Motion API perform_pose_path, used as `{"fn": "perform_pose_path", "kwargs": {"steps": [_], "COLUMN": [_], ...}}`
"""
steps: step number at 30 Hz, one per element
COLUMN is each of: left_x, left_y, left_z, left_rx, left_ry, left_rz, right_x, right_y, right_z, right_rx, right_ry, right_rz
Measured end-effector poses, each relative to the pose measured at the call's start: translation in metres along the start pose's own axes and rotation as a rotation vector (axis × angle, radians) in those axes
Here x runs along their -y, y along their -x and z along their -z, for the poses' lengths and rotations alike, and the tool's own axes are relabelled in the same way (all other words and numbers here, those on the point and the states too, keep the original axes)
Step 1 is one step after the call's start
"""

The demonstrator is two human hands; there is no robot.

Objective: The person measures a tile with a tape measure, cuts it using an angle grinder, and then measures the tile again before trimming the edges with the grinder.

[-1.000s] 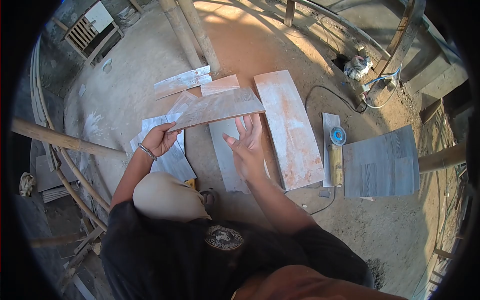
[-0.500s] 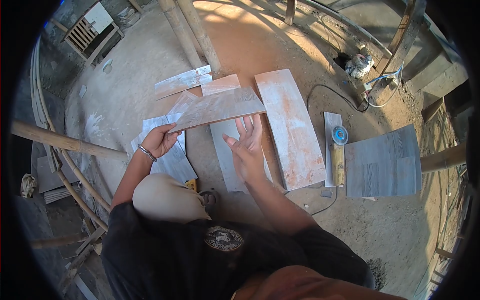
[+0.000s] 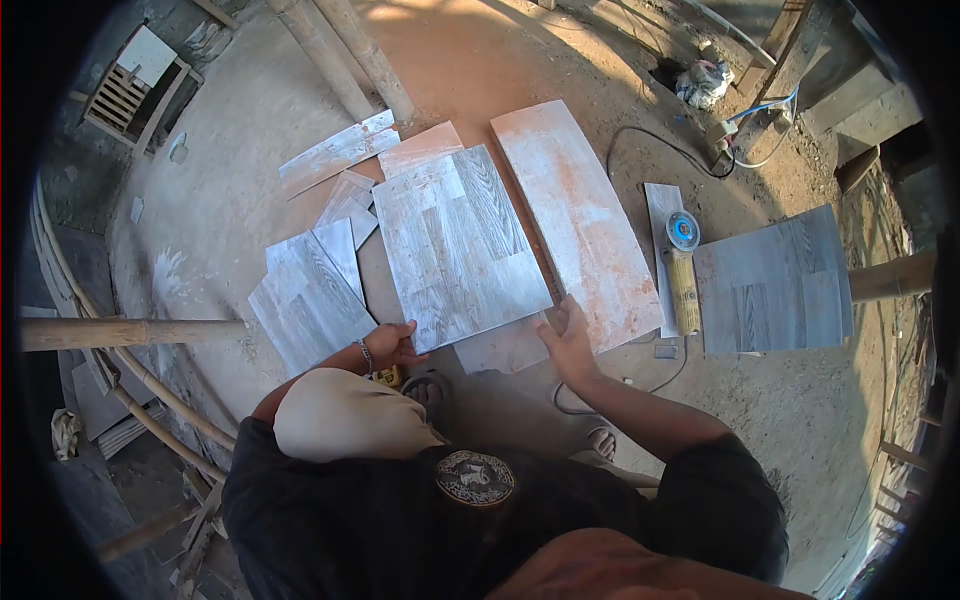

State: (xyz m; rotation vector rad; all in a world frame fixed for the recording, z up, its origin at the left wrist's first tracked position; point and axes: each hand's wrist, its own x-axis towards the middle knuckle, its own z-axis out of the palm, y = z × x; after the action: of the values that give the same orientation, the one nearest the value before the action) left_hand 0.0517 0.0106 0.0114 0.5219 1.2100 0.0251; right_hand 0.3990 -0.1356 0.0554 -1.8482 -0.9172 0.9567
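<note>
A grey wood-patterned tile [image 3: 455, 245] lies face up between my hands, at the middle of the view. My left hand [image 3: 395, 344] grips its near left corner, with a bracelet on the wrist. At the near right corner my right hand [image 3: 568, 345] holds the edge, thumb and fingers closed on it. Below the tile another pale tile [image 3: 505, 350] partly shows. A long dusty board [image 3: 580, 225] is just right of the held tile. To the left, a cut grey tile [image 3: 310, 300] lies on the ground.
An angle grinder [image 3: 682, 270] rests on a narrow strip at the right, beside a large grey tile [image 3: 775, 285]. Its cable [image 3: 665, 150] curls behind. Tile offcuts [image 3: 340, 155] lie farther back. Bamboo poles [image 3: 140, 332] stand or cross at the left. A yellow tool [image 3: 387, 376] is near my foot.
The held tile has turned from a tilted, edge-on position to show its broad patterned face. My right hand has moved right and down and closed on the near right corner. The view has shifted slightly.
</note>
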Motion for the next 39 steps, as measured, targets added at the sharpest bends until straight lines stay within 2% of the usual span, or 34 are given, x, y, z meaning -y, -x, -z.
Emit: {"fn": "perform_pose_path", "kwargs": {"steps": [2, 3, 4, 5, 6, 7, 9, 12, 15, 17, 19, 21, 23, 25, 27, 29, 30, 32, 33, 35, 37, 38, 39], "left_x": [0.002, 0.001, 0.001, 0.0, 0.004, 0.009, 0.016, 0.016, -0.004, 0.009, 0.009, 0.015, 0.019, 0.022, 0.025, 0.028, 0.032, 0.023, 0.018, 0.012, -0.05, -0.072, -0.088], "left_y": [-0.01, -0.011, -0.011, -0.011, -0.02, -0.025, -0.032, -0.042, -0.009, -0.026, -0.029, -0.034, -0.041, -0.045, -0.048, -0.051, -0.052, -0.033, -0.027, -0.035, 0.019, 0.029, 0.036], "left_z": [-0.007, -0.01, -0.014, -0.016, -0.009, -0.006, 0.001, 0.019, -0.003, 0.013, 0.019, 0.017, 0.017, 0.016, 0.016, 0.014, 0.012, 0.002, -0.005, -0.006, -0.032, -0.046, -0.062], "left_rx": [0.038, 0.05, 0.035, 0.016, 0.001, 0.005, 0.007, 0.056, 0.035, 0.05, 0.073, 0.031, 0.019, -0.004, 0.0, -0.01, -0.011, -0.021, -0.032, -0.713, -0.735, -0.709, -0.448], "left_ry": [0.041, 0.028, 0.025, 0.026, 0.014, 0.012, 0.103, -0.092, -0.189, -0.215, -0.24, -0.363, -0.364, -0.378, -0.308, -0.321, -0.337, -0.355, -0.38, -0.885, -1.124, -1.129, -1.212], "left_rz": [0.003, 0.007, 0.019, 0.022, 0.031, 0.036, -0.001, 0.045, 0.002, -0.038, -0.083, -0.189, -0.204, -0.225, -0.238, -0.253, -0.257, -0.29, -0.324, -0.982, -1.193, -1.198, -1.304], "right_x": [-0.02, -0.029, -0.048, -0.073, -0.094, -0.106, -0.122, -0.152, -0.144, -0.147, -0.136, -0.117, -0.093, -0.076, -0.065, -0.077, -0.086, -0.1, -0.074, -0.008, 0.034, 0.051, 0.069], "right_y": [-0.048, -0.07, -0.085, -0.091, -0.092, -0.086, -0.079, -0.094, -0.11, -0.115, -0.119, -0.125, -0.132, -0.139, -0.137, -0.14, -0.14, -0.139, -0.123, -0.104, -0.103, -0.107, -0.108], "right_z": [0.062, 0.101, 0.134, 0.159, 0.174, 0.18, 0.189, 0.204, 0.203, 0.212, 0.213, 0.225, 0.222, 0.217, 0.213, 0.215, 0.213, 0.215, 0.2, 0.167, 0.139, 0.123, 0.107], "right_rx": [-0.376, -0.568, -0.68, -0.692, -0.695, -0.697, -0.462, -0.449, -0.46, -0.436, -0.42, -0.299, -0.324, -0.248, -0.268, -0.303, -0.3, -0.265, -0.22, -0.162, 0.001, 0.075, 0.143], "right_ry": [0.316, 0.513, 0.657, 0.793, 0.924, 0.928, 0.925, 0.96, 1.03, 0.997, 0.969, 1.037, 1.089, 1.119, 1.094, 0.905, 0.91, 0.48, 0.192, -0.098, -0.39, -0.539, -0.632], "right_rz": [0.271, 0.308, 0.114, -0.06, -0.238, -0.244, -0.527, -0.407, -0.402, -0.397, -0.39, -0.305, -0.285, -0.366, -0.331, -0.296, -0.299, -0.155, -0.066, -0.102, -0.177, -0.224, -0.32]}}
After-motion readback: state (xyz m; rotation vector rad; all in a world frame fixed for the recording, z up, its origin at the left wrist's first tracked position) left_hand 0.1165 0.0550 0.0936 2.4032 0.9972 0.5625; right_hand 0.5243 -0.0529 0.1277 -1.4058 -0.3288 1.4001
